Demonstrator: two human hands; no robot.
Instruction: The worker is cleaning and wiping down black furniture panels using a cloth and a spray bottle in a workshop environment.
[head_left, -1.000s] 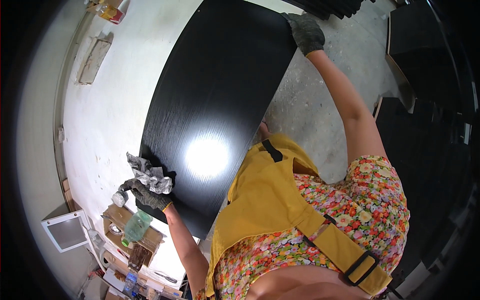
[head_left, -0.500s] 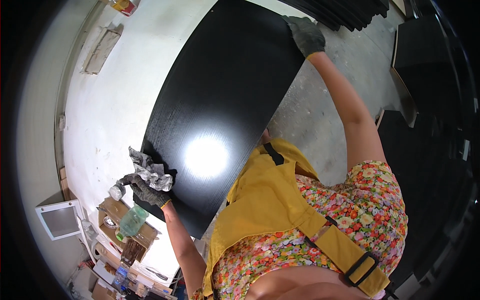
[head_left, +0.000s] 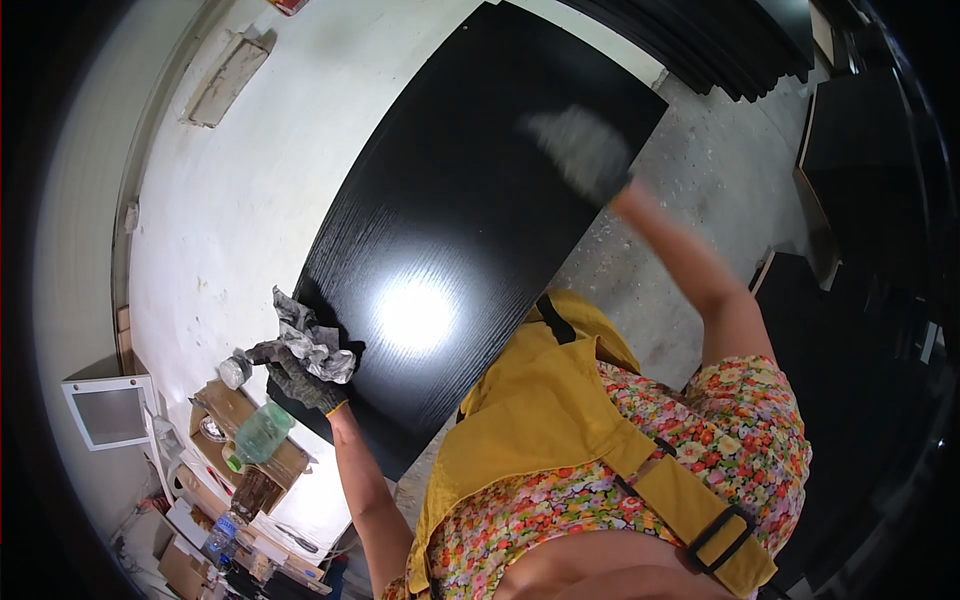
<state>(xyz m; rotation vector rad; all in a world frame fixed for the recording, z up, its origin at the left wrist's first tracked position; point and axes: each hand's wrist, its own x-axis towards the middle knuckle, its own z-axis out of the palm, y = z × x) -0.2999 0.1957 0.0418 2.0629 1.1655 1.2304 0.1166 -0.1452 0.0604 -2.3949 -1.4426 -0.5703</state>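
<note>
A long black wood-grain board [head_left: 440,215] with curved ends lies flat on a white worktop [head_left: 250,220]. My left hand [head_left: 298,380], in a dark grey glove, rests at the board's near left end. Its fingers close on a crumpled grey rag [head_left: 318,348] with dark stains. Just past those fingertips is a small whitish clear bottle [head_left: 236,370]; whether they touch it I cannot tell. My right hand [head_left: 583,152], gloved too, is over the far right part of the board and smeared by motion, so its fingers do not show clearly.
A cardboard box [head_left: 215,400] with a green plastic bottle [head_left: 264,433] stands left of my left forearm, among tools and clutter. A white-framed panel [head_left: 110,412] leans by the wall. Black boards are stacked at the far right [head_left: 715,45] and along the right side [head_left: 850,140].
My right hand has left the board's far right corner and swung inward and nearer over its surface. My left hand keeps the rag in place. The view has shifted slightly.
</note>
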